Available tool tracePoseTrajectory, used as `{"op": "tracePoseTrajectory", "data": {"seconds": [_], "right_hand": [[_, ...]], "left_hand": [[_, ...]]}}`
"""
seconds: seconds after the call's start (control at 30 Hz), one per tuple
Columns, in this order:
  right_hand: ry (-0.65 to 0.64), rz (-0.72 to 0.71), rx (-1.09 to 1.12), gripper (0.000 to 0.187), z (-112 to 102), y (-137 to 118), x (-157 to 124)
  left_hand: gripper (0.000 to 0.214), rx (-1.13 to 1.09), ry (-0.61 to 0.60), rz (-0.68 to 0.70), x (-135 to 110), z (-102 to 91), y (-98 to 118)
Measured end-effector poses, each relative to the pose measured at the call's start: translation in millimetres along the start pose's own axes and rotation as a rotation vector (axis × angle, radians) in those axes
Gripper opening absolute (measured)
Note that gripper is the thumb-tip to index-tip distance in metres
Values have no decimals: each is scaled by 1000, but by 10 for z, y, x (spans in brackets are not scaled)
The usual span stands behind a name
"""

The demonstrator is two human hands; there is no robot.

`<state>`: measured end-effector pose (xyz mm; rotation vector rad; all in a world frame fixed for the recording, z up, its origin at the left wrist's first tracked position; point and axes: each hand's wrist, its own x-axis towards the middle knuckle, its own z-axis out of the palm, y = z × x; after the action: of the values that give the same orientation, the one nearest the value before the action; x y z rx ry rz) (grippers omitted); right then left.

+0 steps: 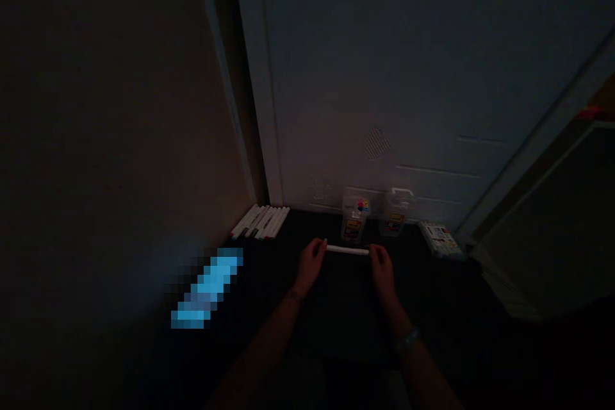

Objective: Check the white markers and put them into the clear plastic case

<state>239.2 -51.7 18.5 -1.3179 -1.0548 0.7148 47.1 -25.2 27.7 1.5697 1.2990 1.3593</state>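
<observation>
The scene is very dark. A white marker pen (347, 250) is held level between both hands above a dark surface. My left hand (311, 262) pinches its left end and my right hand (382, 267) pinches its right end. Just beyond the pen stand two clear plastic containers (354, 221) (396, 213), the left one with coloured caps showing at its top. A row of several white markers (262, 221) lies on the surface at the back left, near the wall corner.
A flat pack of markers (439, 239) lies at the back right. A glowing blue blurred object (207, 288) lies at the left. A pale wall or door (408, 77) rises directly behind, and a dark slanted panel (548, 230) stands to the right.
</observation>
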Motion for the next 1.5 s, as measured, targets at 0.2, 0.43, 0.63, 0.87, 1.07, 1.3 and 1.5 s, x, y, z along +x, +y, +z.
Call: {"op": "tracePoseTrajectory", "data": {"seconds": [0.2,0.43,0.63,0.87,1.07,1.3,1.5], "right_hand": [[11,29,66,35,5,44,23],[-10,15,99,32,23,63,35],[9,16,71,35,23,51,36],[-10,24,53,36,29,37,23],[-5,1,40,32,40,46,25],[-16,-3,89,29,48,88,37],[-20,-26,61,31,48,126,47]], "left_hand": [[34,-53,-2,-33,32,23,-88],[30,-66,13,-15,45,10,-147],[30,-48,16,-18,43,7,-147],[33,-22,-10,-3,23,-9,-69],[32,-27,15,-4,20,-6,-66],[29,-44,32,-12,42,1,-131],[29,-101,24,-15,53,-3,-167]]}}
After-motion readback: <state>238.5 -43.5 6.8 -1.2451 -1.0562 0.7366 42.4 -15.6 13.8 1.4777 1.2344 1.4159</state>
